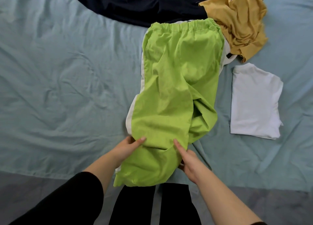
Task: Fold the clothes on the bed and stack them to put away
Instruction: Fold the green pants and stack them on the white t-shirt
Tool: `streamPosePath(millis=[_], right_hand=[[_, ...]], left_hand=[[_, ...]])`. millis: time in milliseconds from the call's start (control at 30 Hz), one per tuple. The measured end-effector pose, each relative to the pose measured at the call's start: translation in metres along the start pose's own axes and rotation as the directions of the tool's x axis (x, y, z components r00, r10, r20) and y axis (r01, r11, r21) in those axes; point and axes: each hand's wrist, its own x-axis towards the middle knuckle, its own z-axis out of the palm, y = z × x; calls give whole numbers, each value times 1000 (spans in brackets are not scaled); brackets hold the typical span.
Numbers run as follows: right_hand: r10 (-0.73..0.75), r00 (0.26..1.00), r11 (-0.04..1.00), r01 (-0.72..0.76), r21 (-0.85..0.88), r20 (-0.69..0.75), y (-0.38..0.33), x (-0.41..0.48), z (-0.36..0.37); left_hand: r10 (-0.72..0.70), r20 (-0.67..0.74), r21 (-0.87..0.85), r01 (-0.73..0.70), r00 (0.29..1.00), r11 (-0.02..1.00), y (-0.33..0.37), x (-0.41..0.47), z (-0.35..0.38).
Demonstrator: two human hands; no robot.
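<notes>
Lime-green trousers (176, 82) with a white side stripe lie lengthwise on the bed, waistband at the far end, legs folded one over the other and hanging over the near edge. My left hand (128, 148) grips the left side of the legs, thumb on top. My right hand (188, 160) holds the right side of the same legs, thumb pressed on the fabric. A folded white T-shirt (254, 102) lies to the right. A crumpled mustard garment (237, 23) and a dark navy garment (144, 4) lie at the far end.
The pale blue bedsheet (59, 89) is wrinkled and bare on the left. The bed's near edge runs along the bottom, with grey floor (271, 207) below it. My black-clad legs stand against that edge.
</notes>
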Motion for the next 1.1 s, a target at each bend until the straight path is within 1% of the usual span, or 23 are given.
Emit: streamPosePath(millis=[100, 133, 200, 267, 333, 400, 433, 467, 533, 567, 633, 767, 833, 867, 900, 933, 967, 1033, 1100], right_hand=[[35, 991, 999, -30, -43, 131, 28, -7, -4], [39, 987, 998, -32, -47, 154, 35, -8, -3], [38, 987, 998, -30, -53, 154, 43, -8, 2], [33, 993, 995, -23, -93, 110, 46, -7, 9], [3, 1000, 977, 0, -214, 12, 51, -5, 15], [-48, 997, 947, 25, -322, -65, 60, -3, 17], [-58, 995, 944, 29, -328, -77, 64, -2, 17], [-51, 996, 955, 28, -296, -72, 66, -2, 16], [-9, 1000, 977, 3, -212, -25, 68, -2, 13], [9, 1000, 979, -9, -203, 0, 69, -2, 10], [17, 1000, 966, -11, -260, 19, 72, -1, 2], [-29, 998, 911, 7, -411, -47, 77, -3, -9], [-81, 991, 914, 30, -404, -110, 70, -1, -10], [-100, 982, 931, 36, -363, -160, 65, 1, -11], [-113, 971, 952, 46, -303, -208, 59, 4, -12], [-119, 962, 967, 56, -249, -244, 52, 7, -14], [-124, 957, 974, 67, -217, -261, 46, 12, -15], [-134, 961, 974, 82, -211, -244, 37, 22, -17], [-170, 960, 964, 115, -240, -224, 32, 29, -16]], left_hand=[[-47, -12, 39, 47, 999, 998, -18, -3, 4], [-58, 10, 53, 58, 998, 997, -24, -7, 4], [-68, 41, 75, 65, 997, 995, -40, -14, 0], [-38, -23, 79, 40, 999, 996, -56, -21, -6], [-15, -125, 64, 23, 992, 998, -69, -27, -14], [-24, -177, 90, 40, 984, 995, -78, -31, -17], [-40, -178, 104, 59, 983, 993, -79, -32, -17], [-55, -167, 111, 75, 984, 991, -78, -32, -17], [-60, -139, 77, 72, 988, 994, -73, -28, -16], [-51, -142, 50, 59, 989, 997, -69, -25, -16], [-30, -189, 46, 39, 982, 998, -63, -20, -15], [-44, -294, 112, 80, 955, 990, -65, -15, -10], [-44, -315, 105, 80, 948, 991, -66, -14, -5], [-36, -317, 88, 67, 948, 994, -65, -15, -2], [-11, -325, 85, 41, 946, 996, -63, -16, 1], [33, -358, 126, 13, 933, 992, -61, -17, 6], [85, -409, 216, 5, 909, 976, -59, -18, 12], [215, -491, 402, 0, 844, 916, -53, -24, 27], [363, -488, 472, -109, 794, 875, -47, -28, 50]])
